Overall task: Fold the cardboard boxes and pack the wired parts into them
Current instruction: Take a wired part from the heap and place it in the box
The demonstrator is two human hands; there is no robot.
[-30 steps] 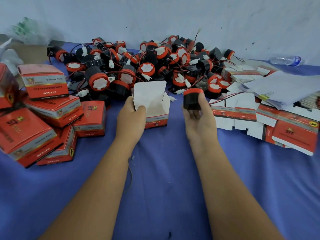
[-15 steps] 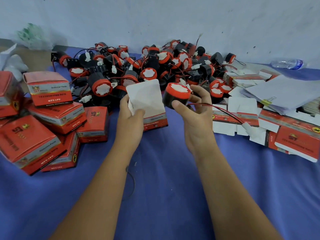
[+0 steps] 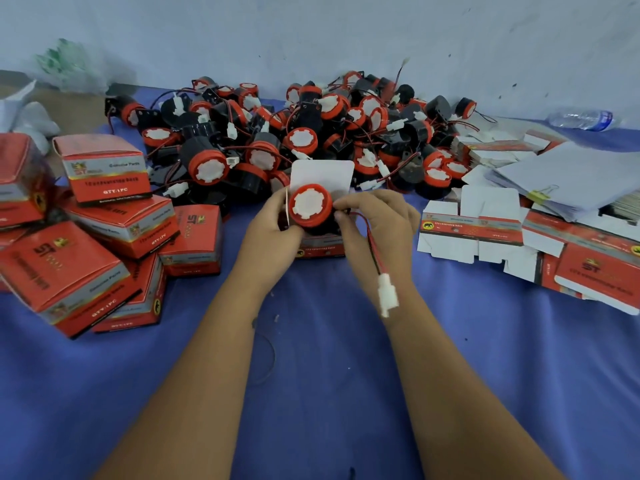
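My left hand (image 3: 268, 230) grips an open red and white cardboard box (image 3: 322, 174) with its white lid flap standing up. A black wired part with a red rim and white face (image 3: 309, 206) sits in the box's mouth, face toward me. My right hand (image 3: 377, 220) pinches this part at its right side. Its red and black wire hangs over my right wrist and ends in a white connector (image 3: 387, 295). Behind the box lies a big pile of the same wired parts (image 3: 311, 133).
Several closed red boxes (image 3: 104, 216) are stacked at the left. Flat unfolded boxes (image 3: 502, 230) and a clipped stack of papers (image 3: 568, 178) lie at the right. A plastic bottle (image 3: 581, 118) lies by the wall. The blue cloth (image 3: 311, 375) covers the table.
My right hand brought the wired part from the pile's edge to the box and set it into the box's mouth. The wire now hangs over my right wrist.
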